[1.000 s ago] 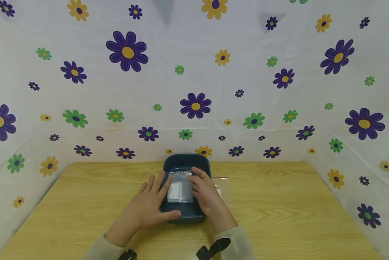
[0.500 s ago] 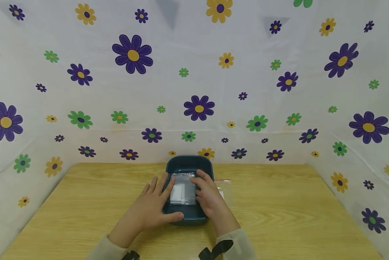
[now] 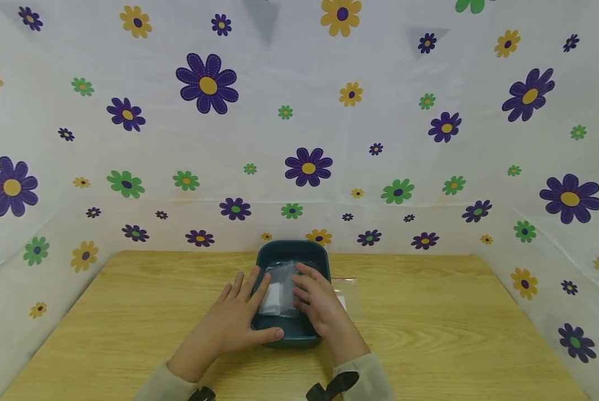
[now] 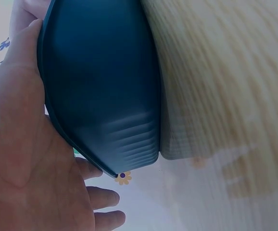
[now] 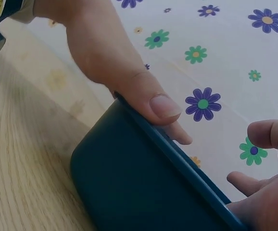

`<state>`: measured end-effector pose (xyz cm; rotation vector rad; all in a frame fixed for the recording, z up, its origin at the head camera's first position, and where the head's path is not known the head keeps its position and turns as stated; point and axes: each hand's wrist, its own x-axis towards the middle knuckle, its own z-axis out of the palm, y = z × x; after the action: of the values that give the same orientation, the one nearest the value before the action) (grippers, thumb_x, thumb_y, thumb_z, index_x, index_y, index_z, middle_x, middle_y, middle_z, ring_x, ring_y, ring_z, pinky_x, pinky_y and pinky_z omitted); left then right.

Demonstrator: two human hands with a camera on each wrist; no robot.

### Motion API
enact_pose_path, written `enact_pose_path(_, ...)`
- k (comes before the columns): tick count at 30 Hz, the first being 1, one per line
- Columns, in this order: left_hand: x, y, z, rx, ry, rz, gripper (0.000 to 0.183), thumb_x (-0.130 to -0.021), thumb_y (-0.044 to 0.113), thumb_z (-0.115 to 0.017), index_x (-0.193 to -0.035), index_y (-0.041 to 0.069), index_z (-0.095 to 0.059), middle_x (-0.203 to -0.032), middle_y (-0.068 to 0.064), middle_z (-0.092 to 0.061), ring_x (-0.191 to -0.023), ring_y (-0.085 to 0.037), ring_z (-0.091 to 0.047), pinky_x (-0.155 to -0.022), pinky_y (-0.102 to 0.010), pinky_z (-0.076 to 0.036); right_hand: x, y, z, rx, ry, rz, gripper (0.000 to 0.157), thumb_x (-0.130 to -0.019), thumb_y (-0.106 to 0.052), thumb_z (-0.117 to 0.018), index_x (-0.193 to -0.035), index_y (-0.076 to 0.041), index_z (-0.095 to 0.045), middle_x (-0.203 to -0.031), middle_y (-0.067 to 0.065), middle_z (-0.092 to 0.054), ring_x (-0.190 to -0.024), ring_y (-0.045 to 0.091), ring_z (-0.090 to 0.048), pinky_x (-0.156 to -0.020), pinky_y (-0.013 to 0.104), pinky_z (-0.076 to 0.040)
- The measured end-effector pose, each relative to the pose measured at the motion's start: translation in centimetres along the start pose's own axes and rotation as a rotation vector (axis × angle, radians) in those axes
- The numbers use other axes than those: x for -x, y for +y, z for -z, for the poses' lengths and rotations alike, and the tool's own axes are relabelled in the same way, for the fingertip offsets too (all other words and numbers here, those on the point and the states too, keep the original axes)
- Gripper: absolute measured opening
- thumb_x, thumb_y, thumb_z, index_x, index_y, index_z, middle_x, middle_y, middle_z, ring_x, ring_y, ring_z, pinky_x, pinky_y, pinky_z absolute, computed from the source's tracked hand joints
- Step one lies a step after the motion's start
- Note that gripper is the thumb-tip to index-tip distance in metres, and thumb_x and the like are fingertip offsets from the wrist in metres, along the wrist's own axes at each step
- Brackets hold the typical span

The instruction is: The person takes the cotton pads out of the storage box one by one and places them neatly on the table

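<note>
Midway across a pale yellow table with wood grain (image 3: pixel 445 317), a dark blue-green, rounded rectangular plastic box (image 3: pixel 293 249) stands upright, its long sides running from near to far. Inside it lie flat, clear plastic bags (image 3: pixel 283 284), with a white rectangular patch (image 3: pixel 271 301) showing on their left part; how many bags there are cannot be told.

On the box's left side is the person's left hand (image 3: pixel 229 326), its fingers straight and spread apart, reaching across the left rim. Its thumb extends toward the right at the near end, and the right wrist view shows that thumb over the rim.

From the right, the person's right hand (image 3: pixel 322 306) reaches over the right rim, its fingers bent toward the right edge of the bags. Whether the fingertips pinch a bag or merely touch it cannot be told, for the thumb is hidden in the head view.

Just right of the box, partly behind the right hand, a clear plastic bag with a red strip (image 3: pixel 348 292) lies on the table. Pale beige sleeves (image 3: pixel 367 381) and black straps (image 3: pixel 335 383) show at both wrists. Beyond the table hangs a white cloth with purple, yellow and green flowers (image 3: pixel 404 156).
</note>
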<state>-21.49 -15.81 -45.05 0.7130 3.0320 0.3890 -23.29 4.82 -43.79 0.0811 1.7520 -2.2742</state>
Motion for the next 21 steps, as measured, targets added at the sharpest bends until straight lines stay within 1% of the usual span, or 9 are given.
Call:
enact_pose_path(3, 0.01, -0.06, -0.07, 0.0, 0.001, 0.0, 0.109, -0.081, 0.083, -0.052, -0.161, 0.017, -0.018, -0.168, -0.014, -0.006, -0.15, -0.048, -0.007, -0.116, -0.067, -0.018, -0.12, 0.15, -0.1, 0.034, 0.009, 0.024, 0.057, -0.097, -0.021, -0.058, -0.15, -0.006, -0.041, -0.126, 0.01, -0.049, -0.104, 0.023, -0.051, -0.086, 0.033, -0.049)
enact_pose_path(5, 0.03, -0.09, -0.11, -0.002, 0.001, 0.001, 0.109, -0.081, 0.083, -0.052, -0.161, 0.017, -0.018, -0.168, -0.014, -0.006, -0.15, -0.048, -0.007, -0.116, -0.067, -0.018, -0.16, 0.25, -0.17, 0.067, 0.007, 0.044, 0.056, -0.097, -0.02, -0.058, -0.149, -0.006, -0.042, -0.127, 0.013, -0.052, -0.103, 0.023, -0.052, -0.085, 0.033, -0.051)
enact_pose_path(10, 0.09, -0.02, -0.05, 0.004, -0.001, 0.006, 0.109, -0.081, 0.082, -0.052, -0.161, 0.017, -0.018, -0.168, -0.014, -0.006, -0.151, -0.047, -0.006, -0.117, -0.066, -0.018, -0.03, 0.43, -0.34, 0.176, -0.016, 0.077, 0.056, -0.097, -0.022, -0.058, -0.148, -0.004, -0.044, -0.133, 0.019, -0.055, -0.111, 0.03, -0.055, -0.087, 0.036, -0.053)
enact_pose_path(12, 0.11, 0.05, 0.02, 0.008, -0.003, 0.008, 0.109, -0.081, 0.082, -0.052, -0.161, 0.017, -0.019, -0.168, -0.014, -0.005, -0.151, -0.047, -0.006, -0.117, -0.066, -0.017, 0.05, 0.5, -0.38, 0.223, -0.032, 0.08, 0.055, -0.098, -0.023, -0.059, -0.147, -0.003, -0.046, -0.134, 0.019, -0.056, -0.115, 0.031, -0.055, -0.088, 0.038, -0.054)
enact_pose_path(16, 0.15, 0.07, 0.13, 0.007, -0.008, 0.008, 0.109, -0.08, 0.084, -0.05, -0.161, 0.017, -0.018, -0.168, -0.013, -0.005, -0.151, -0.046, -0.006, -0.117, -0.066, -0.017, 0.28, 0.61, -0.51, 0.299, -0.077, 0.101, 0.056, -0.099, -0.026, -0.058, -0.146, 0.002, -0.047, -0.148, 0.02, -0.049, -0.128, 0.033, -0.052, -0.094, 0.045, -0.053)
enact_pose_path(19, 0.19, 0.0, 0.14, 0.004, -0.008, 0.003, 0.11, -0.08, 0.086, -0.048, -0.161, 0.018, -0.016, -0.168, -0.013, -0.004, -0.151, -0.046, -0.006, -0.117, -0.066, -0.017, 0.43, 0.66, -0.63, 0.33, -0.069, 0.127, 0.054, -0.1, -0.026, -0.057, -0.145, 0.003, -0.048, -0.151, 0.018, -0.046, -0.13, 0.032, -0.052, -0.096, 0.048, -0.053)
enact_pose_path(21, 0.22, -0.03, 0.15, 0.0, -0.01, 0.002, 0.111, -0.08, 0.087, -0.046, -0.161, 0.018, -0.016, -0.168, -0.013, -0.004, -0.151, -0.046, -0.005, -0.117, -0.066, -0.017, 0.44, 0.73, -0.69, 0.333, -0.042, 0.145, 0.051, -0.1, -0.025, -0.057, -0.143, 0.001, -0.051, -0.149, 0.017, -0.049, -0.126, 0.03, -0.054, -0.094, 0.048, -0.053)
